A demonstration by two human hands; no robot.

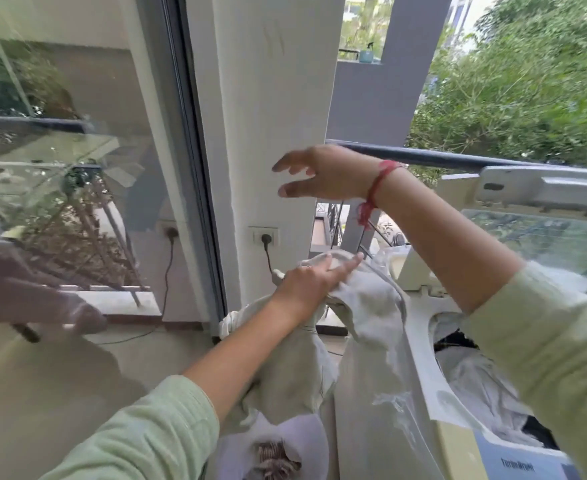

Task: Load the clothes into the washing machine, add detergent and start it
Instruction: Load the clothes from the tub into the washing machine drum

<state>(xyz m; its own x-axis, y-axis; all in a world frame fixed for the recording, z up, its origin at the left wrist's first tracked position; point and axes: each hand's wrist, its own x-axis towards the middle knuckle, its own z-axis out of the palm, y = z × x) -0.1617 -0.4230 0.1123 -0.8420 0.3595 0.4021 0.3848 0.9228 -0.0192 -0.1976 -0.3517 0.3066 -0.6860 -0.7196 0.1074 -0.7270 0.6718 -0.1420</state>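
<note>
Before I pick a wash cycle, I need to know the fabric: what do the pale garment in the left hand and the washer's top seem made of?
The pale garment, gripped by the left hand, looks like a soft, matte woven cloth, possibly cotton: it creases and drapes loosely. The washer's top looks like smooth, glossy white plastic, judging by its moulded rim and sheen.

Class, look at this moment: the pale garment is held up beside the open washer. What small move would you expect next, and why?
Probably the left hand swings the pale garment rightward over the washer rim and lets it drop into the drum. The garment hangs mostly outside the machine, clothes already lie in the open drum, and the right hand is raised, open and empty.
</note>
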